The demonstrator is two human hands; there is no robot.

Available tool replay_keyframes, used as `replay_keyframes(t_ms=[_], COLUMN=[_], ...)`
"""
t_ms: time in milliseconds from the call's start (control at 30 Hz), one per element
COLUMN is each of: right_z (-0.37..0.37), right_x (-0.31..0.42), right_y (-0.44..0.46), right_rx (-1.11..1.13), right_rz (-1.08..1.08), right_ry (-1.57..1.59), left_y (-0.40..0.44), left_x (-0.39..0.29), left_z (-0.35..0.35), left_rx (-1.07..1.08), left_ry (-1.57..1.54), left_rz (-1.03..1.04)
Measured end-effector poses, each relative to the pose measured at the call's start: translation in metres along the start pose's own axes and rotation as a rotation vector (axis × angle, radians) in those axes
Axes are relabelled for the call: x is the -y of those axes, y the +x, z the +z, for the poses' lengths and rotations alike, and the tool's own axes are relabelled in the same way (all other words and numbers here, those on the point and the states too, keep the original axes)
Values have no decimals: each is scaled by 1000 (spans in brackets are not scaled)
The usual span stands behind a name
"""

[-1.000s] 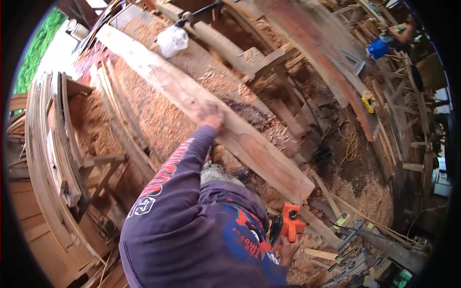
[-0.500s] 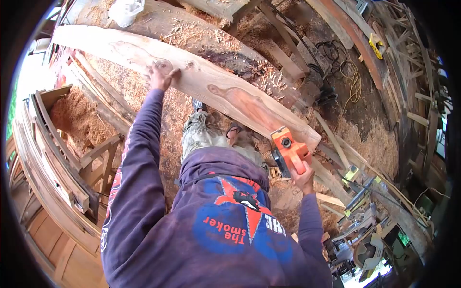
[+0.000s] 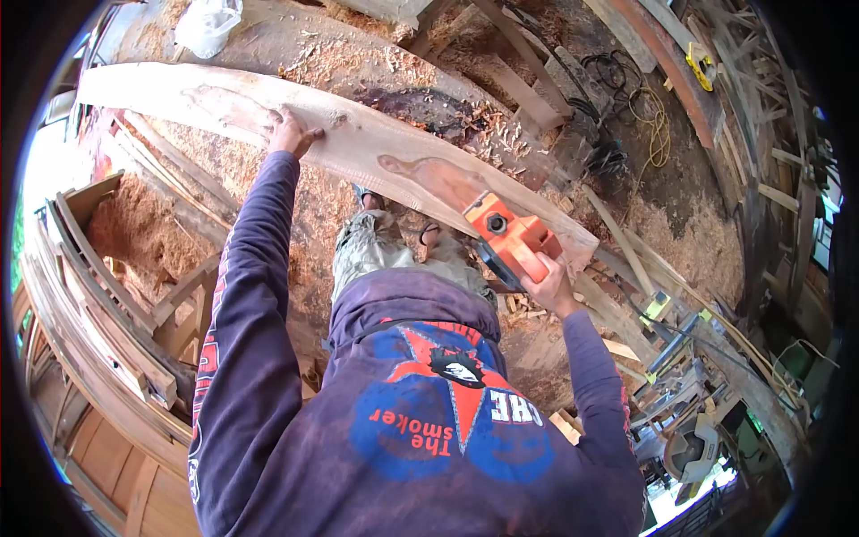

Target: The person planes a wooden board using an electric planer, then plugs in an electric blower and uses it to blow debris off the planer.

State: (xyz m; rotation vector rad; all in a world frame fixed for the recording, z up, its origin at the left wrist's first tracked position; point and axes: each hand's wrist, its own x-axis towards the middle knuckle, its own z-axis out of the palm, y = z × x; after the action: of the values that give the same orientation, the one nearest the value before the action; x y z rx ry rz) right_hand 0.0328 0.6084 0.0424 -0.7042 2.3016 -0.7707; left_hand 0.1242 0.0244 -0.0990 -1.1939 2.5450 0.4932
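A long pale plank (image 3: 394,148) with darker knots runs from upper left to right of centre. My left hand (image 3: 291,134) rests on its near edge, left of centre, fingers spread over the wood. In my right hand (image 3: 548,279) is the handle of an orange power planer (image 3: 512,234), which is over the plank's right part; whether its base touches the wood cannot be told. Wood shavings (image 3: 358,64) lie just beyond the plank.
Curved boards (image 3: 98,331) are stacked at the left. A clear plastic bag (image 3: 208,27) lies at the upper left. Coiled yellow cord (image 3: 658,134) is on the floor at the right, near a yellow tool (image 3: 700,66). A saw (image 3: 692,447) stands at lower right.
The planer in my right hand has moved up and left, from beside the plank's right end to over the plank. My left hand has shifted left along the plank. The view has turned.
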Motion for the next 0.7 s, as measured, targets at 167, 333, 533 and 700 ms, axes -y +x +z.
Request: replay_keyframes(t_ms=[167,333,533,700], right_z=[17,34,58,80], right_x=[27,55,84,110], right_y=[30,54,82,106], right_rx=[43,32,53,47], right_rz=[-2,-21,-54,-132], right_ry=[59,100,62,5], left_y=[-6,-15,-12,11], left_x=[-14,-26,-23,2], left_z=[-11,-20,-15,16], left_rx=[55,48,30,30], left_ry=[36,82,85,115], left_rz=[-42,-90,-80,-18])
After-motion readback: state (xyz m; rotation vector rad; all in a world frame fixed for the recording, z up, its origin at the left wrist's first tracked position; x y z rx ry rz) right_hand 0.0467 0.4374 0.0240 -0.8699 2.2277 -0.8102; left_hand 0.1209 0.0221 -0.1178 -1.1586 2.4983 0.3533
